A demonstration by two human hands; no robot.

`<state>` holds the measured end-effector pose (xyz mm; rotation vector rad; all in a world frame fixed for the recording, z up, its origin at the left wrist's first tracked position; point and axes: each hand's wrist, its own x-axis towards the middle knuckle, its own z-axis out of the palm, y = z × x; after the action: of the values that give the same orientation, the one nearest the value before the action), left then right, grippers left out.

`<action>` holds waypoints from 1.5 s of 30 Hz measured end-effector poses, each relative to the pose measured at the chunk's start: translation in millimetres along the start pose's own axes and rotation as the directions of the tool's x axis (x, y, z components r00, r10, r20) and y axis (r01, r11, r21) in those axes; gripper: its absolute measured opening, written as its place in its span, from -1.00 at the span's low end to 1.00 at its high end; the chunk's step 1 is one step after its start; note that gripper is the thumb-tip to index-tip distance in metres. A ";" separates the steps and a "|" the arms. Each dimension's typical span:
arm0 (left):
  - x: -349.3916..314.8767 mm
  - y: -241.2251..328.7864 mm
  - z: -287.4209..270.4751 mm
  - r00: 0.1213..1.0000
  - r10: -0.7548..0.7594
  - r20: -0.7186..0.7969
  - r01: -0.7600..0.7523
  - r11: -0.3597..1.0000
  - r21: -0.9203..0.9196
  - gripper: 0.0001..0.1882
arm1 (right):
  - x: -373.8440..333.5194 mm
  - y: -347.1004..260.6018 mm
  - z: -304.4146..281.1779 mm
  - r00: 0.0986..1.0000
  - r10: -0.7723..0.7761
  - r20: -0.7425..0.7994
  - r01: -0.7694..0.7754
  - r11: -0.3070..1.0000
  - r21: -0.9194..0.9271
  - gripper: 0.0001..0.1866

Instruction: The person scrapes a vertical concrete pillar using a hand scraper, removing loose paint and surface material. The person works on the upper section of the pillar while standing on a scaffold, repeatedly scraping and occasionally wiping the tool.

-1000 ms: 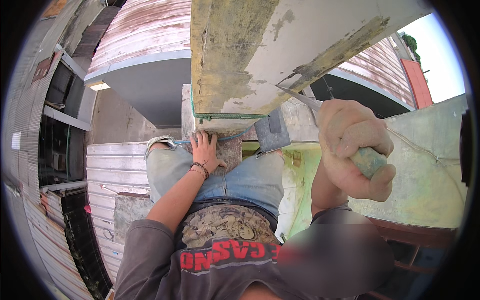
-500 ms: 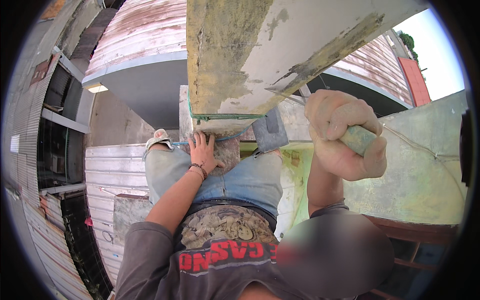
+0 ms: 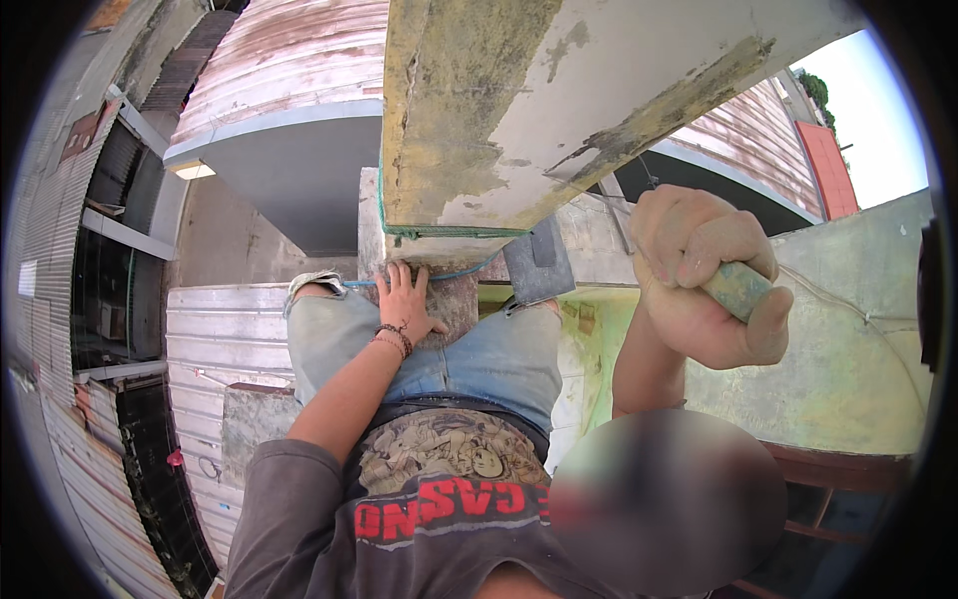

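My right hand [image 3: 711, 275] is raised at the right, its fingers wrapped round the worn green-grey handle [image 3: 739, 291] of what looks like a trowel. The thin metal blade [image 3: 599, 190] points left to the concrete pillar [image 3: 449, 110] and shows nearly edge-on; whether it touches cannot be made out. Pale, smooth plaster [image 3: 599, 85] covers part of the pillar, beside rough yellowish, dark-stained areas. My left hand [image 3: 403, 304] lies flat with fingers spread on the concrete ledge [image 3: 456, 309] between my legs, just below the pillar's lower edge.
Green cord [image 3: 454, 233] runs round the pillar's lower edge, and a blue cord [image 3: 469, 270] passes beneath. A flat grey board [image 3: 540, 262] rests beside my right knee. Corrugated metal roofing [image 3: 225, 334] lies below at left. A greenish wall [image 3: 828, 369] stands at right.
My right hand has moved a little to the right with the trowel, drawing away from the pillar. The view has shifted slightly; my left hand stays on the ledge.
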<state>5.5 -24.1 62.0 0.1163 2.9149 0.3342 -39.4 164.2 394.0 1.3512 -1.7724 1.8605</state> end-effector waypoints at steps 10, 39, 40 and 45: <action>2.9 0.5 -2.1 1.000 0.007 0.006 -0.007 1.000 -0.002 0.19 | -2.0 -9.2 -2.0 0.996 -0.084 -0.003 0.084 0.996 0.033 -0.43; 2.0 0.5 2.0 1.000 -0.010 -0.026 0.010 1.000 -0.029 0.24 | 14.1 -33.3 -36.3 0.994 -0.075 0.085 0.074 0.997 0.014 -0.49; 1.9 0.2 3.4 0.999 -0.018 -0.037 0.016 0.999 -0.042 0.24 | 14.2 -33.7 -39.6 0.991 -0.097 0.088 0.094 0.995 0.032 -0.48; 1.9 0.7 1.3 1.000 -0.005 -0.024 0.005 1.000 -0.015 0.24 | 12.0 -25.1 -42.8 0.991 -0.102 0.090 0.098 0.994 0.048 -0.47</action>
<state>4.0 -22.9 60.6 0.1034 2.9350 0.3594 -47.0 203.0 426.3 1.5362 -1.6820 1.8202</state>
